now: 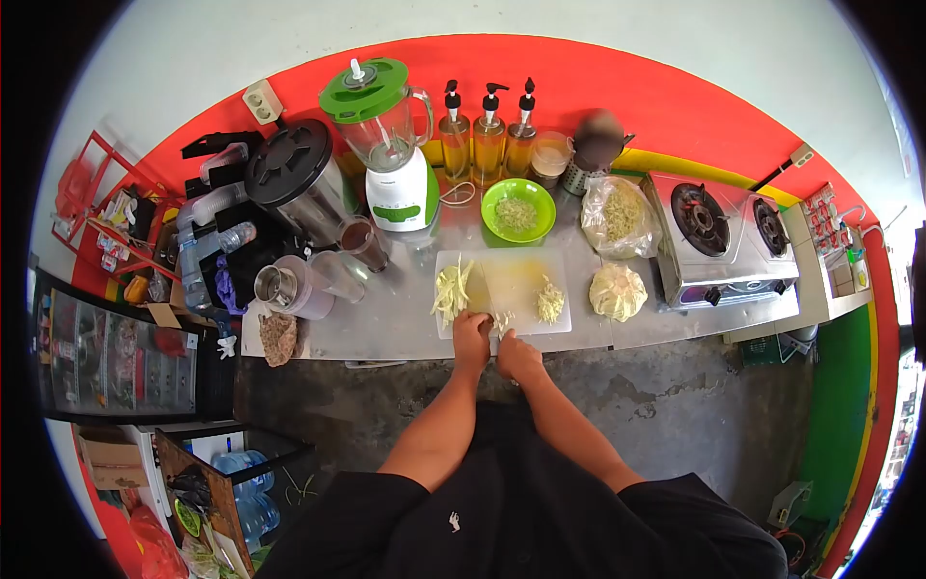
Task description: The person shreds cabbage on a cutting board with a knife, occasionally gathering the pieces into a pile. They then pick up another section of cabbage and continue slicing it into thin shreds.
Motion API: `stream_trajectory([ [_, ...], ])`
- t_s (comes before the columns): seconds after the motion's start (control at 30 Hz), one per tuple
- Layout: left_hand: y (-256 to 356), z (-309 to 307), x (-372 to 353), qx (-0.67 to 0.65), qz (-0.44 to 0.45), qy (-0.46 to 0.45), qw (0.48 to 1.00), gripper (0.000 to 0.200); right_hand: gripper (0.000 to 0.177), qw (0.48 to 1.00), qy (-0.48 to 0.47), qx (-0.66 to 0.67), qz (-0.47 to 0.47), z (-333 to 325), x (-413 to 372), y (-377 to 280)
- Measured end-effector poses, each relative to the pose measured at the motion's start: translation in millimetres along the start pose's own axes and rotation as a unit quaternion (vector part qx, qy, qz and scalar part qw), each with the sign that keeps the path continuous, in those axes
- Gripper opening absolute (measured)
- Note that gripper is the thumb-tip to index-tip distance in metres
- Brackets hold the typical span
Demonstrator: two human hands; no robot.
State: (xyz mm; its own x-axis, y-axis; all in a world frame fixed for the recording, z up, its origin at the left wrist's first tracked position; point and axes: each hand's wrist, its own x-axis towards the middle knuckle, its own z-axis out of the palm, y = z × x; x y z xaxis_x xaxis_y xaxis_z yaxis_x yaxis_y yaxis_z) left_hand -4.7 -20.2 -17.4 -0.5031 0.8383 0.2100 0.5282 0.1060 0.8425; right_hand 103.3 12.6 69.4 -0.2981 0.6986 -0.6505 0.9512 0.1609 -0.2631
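Both hands are at the near edge of a white cutting board [521, 270]. My left hand [472, 338] has its fingers curled down on the board beside pale shredded cabbage [503, 322]; what it holds is too small to tell. Close on its right, my right hand [519, 358] is closed, and what it grips is hidden beneath it. A pile of cabbage strips [450, 289] lies on the board's left part, and a smaller shredded pile [551, 301] on its right. A green bowl [518, 212] with chopped pieces stands behind the board.
Right of the board sit a cabbage head [617, 292], a plastic bag of shreds [619, 217] and a gas stove [723, 241]. Behind are a blender [395, 183] and pump bottles [488, 145]. Cups [338, 277] and a pitcher [307, 289] stand left.
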Motion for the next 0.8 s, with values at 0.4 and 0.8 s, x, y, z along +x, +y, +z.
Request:
stream_trajectory([
  [0.4, 7.2, -12.9, -3.7, -0.008, 0.025, -0.021, 0.999, 0.01, 0.039, 0.999, 0.022, -0.002, -0.027, 6.4, -1.6, -4.2],
  [0.8, 13.2, -19.0, -3.9, 0.008, 0.011, -0.036, 0.999, 0.021, 0.039, 0.999, 0.013, -0.028, -0.023, 6.7, -0.4, 1.7],
])
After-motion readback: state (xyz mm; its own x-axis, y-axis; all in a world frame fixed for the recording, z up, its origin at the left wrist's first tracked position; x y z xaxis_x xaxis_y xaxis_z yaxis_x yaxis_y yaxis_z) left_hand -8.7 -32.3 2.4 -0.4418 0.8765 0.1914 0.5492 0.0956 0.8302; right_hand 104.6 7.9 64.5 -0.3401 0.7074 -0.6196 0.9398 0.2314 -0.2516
